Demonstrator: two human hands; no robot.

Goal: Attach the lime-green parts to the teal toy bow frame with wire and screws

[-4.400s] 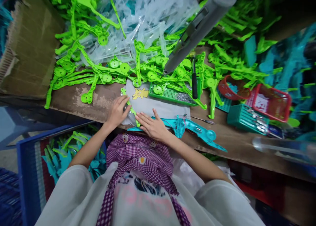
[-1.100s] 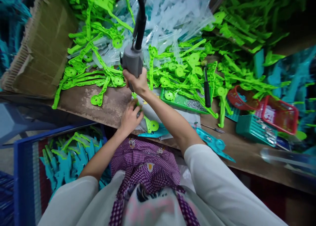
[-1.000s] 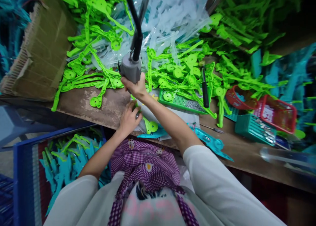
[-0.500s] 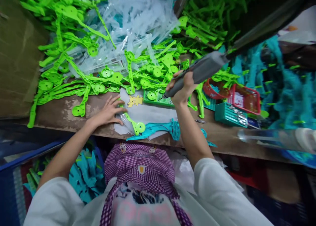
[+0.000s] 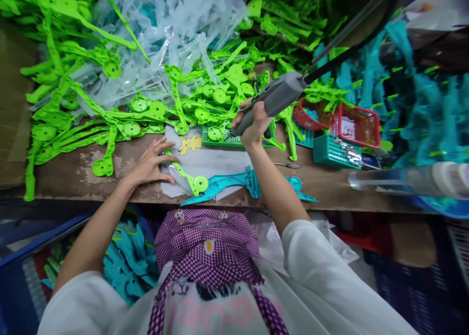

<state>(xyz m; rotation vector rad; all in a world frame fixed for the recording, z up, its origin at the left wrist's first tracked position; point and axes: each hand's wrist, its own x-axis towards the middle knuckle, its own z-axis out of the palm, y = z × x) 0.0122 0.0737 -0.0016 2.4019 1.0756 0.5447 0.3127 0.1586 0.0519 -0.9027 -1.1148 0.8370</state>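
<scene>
My right hand [image 5: 255, 122] is wrapped round a grey electric screwdriver [image 5: 280, 99]. It is tilted, with its lower end over a green perforated basket [image 5: 236, 142]. My left hand [image 5: 151, 163] lies low on the bench, thumb and fingers spread to either side of one end of a lime-green plastic part [image 5: 188, 177] with a clear piece [image 5: 175, 175] along it; its fingertips touch this part. The round end of the green part rests against a long teal plastic piece [image 5: 225, 183]. My right forearm hides some of the teal piece.
Lime-green parts [image 5: 128, 115] and clear plastic pieces [image 5: 176, 27] are heaped at the back. To the right stand a red basket [image 5: 375, 130], a teal basket of small metal pieces [image 5: 326, 152] and a clear tube [image 5: 395, 179]. A pen-like tool [image 5: 287, 165] lies beside my forearm.
The screwdriver in my right hand has moved left and slightly down over the green basket. My left hand stays at the green part. The whole view has shifted a little.
</scene>
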